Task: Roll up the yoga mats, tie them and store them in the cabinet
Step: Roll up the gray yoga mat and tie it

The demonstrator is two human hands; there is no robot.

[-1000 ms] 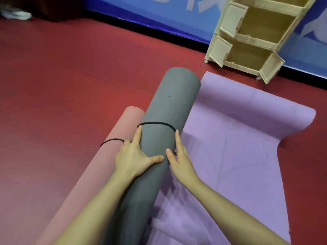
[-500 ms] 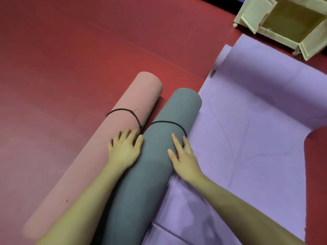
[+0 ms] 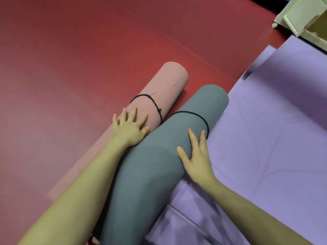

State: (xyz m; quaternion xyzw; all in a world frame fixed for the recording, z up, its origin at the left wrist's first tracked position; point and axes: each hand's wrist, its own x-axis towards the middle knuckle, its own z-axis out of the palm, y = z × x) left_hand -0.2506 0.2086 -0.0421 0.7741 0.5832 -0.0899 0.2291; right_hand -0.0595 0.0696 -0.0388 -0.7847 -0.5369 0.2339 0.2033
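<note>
Rolled mats: 2, side by side on the red floor [image 3: 74, 55], touching along their near part.
Pink mat [image 3: 164, 85]: rolled, on the left; 1 black cord [image 3: 155, 105] tied round it, knot visible on the right side.
Grey mat [image 3: 159, 165]: rolled, on the right, its right edge lying over the purple mat; 1 black cord [image 3: 200, 115] round it near the far end.
Purple mat [image 3: 274, 138]: 1, unrolled flat on the floor, far corner folded over.
Cords: 2 in total, one per rolled mat.
Left hand [image 3: 130, 128]: flat on the pink mat, fingers spread and straight, grasping nothing.
Right hand [image 3: 198, 160]: flat on the grey mat's right flank, fingers straight, just short of the cord; no grasp.
Cabinet [image 3: 300, 16]: 1, cream, top right, door ajar; holds neither rolled mat.
</note>
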